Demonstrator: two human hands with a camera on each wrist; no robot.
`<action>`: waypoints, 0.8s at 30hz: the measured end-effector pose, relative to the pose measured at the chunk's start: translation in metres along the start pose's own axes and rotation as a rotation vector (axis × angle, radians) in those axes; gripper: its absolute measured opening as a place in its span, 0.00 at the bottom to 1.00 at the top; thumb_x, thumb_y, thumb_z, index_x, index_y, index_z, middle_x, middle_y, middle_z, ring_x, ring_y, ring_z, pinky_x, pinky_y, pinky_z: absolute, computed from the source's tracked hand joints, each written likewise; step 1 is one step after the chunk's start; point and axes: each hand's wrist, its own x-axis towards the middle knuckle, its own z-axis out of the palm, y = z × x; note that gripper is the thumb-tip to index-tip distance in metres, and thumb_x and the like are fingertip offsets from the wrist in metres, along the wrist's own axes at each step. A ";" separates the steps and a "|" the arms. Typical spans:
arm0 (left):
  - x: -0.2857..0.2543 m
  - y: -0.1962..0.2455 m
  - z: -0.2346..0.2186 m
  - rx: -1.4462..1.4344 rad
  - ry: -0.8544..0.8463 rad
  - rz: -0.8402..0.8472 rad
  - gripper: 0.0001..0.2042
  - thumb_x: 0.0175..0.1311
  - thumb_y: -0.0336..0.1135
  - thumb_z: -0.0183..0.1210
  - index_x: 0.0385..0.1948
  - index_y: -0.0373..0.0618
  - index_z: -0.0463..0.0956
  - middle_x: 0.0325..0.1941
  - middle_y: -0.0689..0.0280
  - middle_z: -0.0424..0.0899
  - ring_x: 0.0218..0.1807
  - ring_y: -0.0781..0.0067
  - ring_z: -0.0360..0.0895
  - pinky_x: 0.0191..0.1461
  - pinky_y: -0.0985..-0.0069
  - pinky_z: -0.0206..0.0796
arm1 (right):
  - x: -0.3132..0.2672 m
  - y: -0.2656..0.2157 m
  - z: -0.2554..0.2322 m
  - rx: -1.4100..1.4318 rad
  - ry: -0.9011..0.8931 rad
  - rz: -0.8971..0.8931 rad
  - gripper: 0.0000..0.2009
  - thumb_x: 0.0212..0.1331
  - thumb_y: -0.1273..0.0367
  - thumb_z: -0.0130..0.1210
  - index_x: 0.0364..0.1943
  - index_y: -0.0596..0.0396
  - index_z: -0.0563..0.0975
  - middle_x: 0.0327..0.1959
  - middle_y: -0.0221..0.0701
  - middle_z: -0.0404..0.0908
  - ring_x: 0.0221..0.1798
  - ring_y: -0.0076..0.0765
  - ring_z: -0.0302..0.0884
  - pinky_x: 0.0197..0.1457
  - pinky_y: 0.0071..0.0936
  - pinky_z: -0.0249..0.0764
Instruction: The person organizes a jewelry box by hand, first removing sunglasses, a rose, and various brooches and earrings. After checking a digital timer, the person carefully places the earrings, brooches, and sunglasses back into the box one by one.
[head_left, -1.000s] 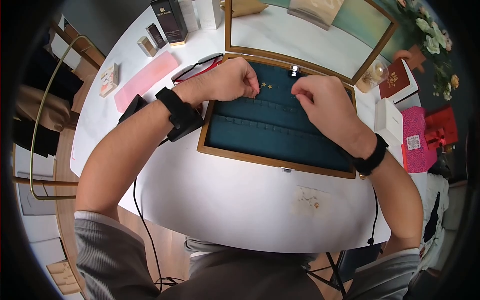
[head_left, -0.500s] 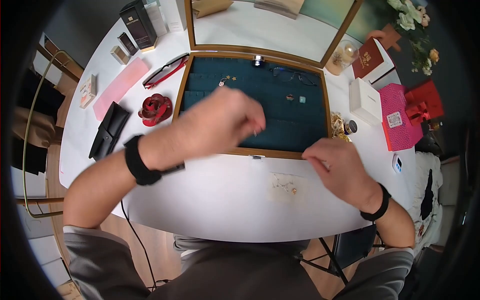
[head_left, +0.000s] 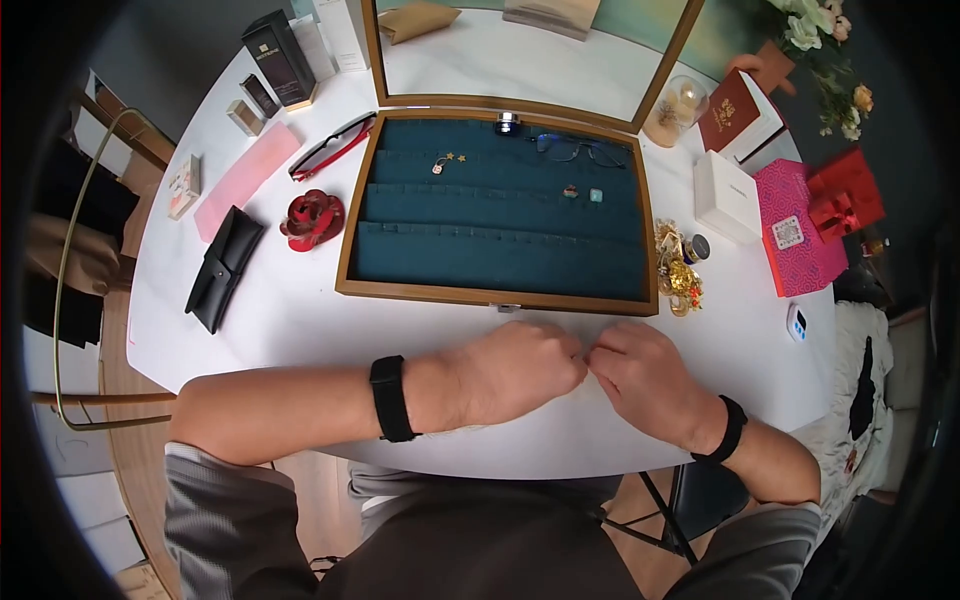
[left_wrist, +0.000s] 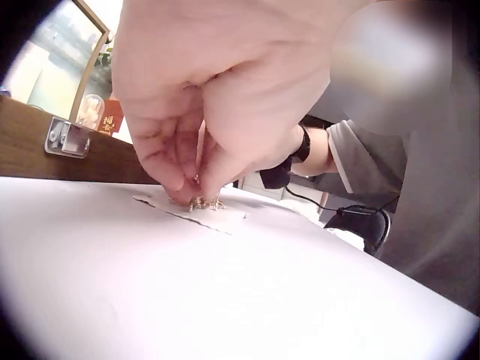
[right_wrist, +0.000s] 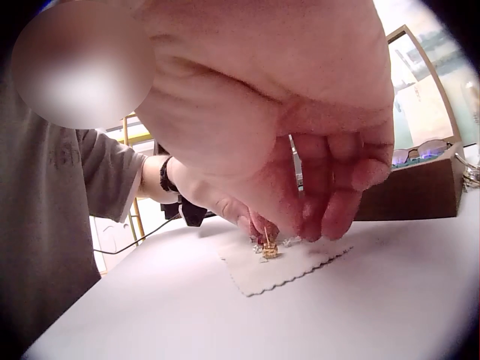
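Observation:
Low over the table in front of the box, my left hand [head_left: 515, 375] and right hand [head_left: 645, 385] meet at the fingertips. In the left wrist view, the left hand [left_wrist: 217, 105] pinches small gold and silver jewelry [left_wrist: 202, 202] just above a pale cloth [left_wrist: 221, 219]. The right wrist view shows the right hand [right_wrist: 300, 142] with thumb and fingers closed down on the jewelry's far side, its tips partly hiding the contact. A gold piece [right_wrist: 270, 251] stands over the scallop-edged cloth [right_wrist: 292, 274].
The wood-framed jewelry box [head_left: 440, 293] lies open behind, holding glasses [head_left: 580, 152], star jewelry [head_left: 455, 158] and rings. Left are a black case [head_left: 225, 270] and red flower [head_left: 312, 220]; right are gold jewelry [head_left: 680, 275] and a white box [head_left: 727, 197].
Both hands have come from over the box to the table in front of it and drawn together at the cloth. The left hand has moved down and right.

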 end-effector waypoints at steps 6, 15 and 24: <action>-0.008 -0.007 -0.014 -0.017 0.039 -0.001 0.07 0.58 0.23 0.64 0.38 0.37 0.85 0.42 0.57 0.87 0.49 0.56 0.87 0.50 0.62 0.83 | -0.002 0.001 0.004 -0.011 0.069 -0.037 0.06 0.51 0.78 0.62 0.34 0.59 0.86 0.34 0.36 0.82 0.40 0.47 0.81 0.49 0.44 0.78; -0.028 -0.117 -0.119 -0.001 0.305 -0.481 0.08 0.66 0.20 0.68 0.45 0.35 0.87 0.43 0.57 0.92 0.47 0.65 0.90 0.54 0.69 0.82 | 0.000 0.000 -0.011 -0.046 0.063 0.000 0.06 0.52 0.79 0.63 0.35 0.58 0.83 0.35 0.35 0.82 0.43 0.43 0.82 0.49 0.40 0.75; -0.030 -0.170 -0.133 -0.116 -0.156 -0.670 0.14 0.63 0.23 0.72 0.51 0.36 0.88 0.48 0.55 0.93 0.54 0.61 0.91 0.61 0.67 0.81 | 0.004 0.000 -0.007 -0.083 0.049 -0.021 0.05 0.54 0.78 0.63 0.34 0.57 0.82 0.35 0.33 0.81 0.42 0.42 0.81 0.47 0.39 0.74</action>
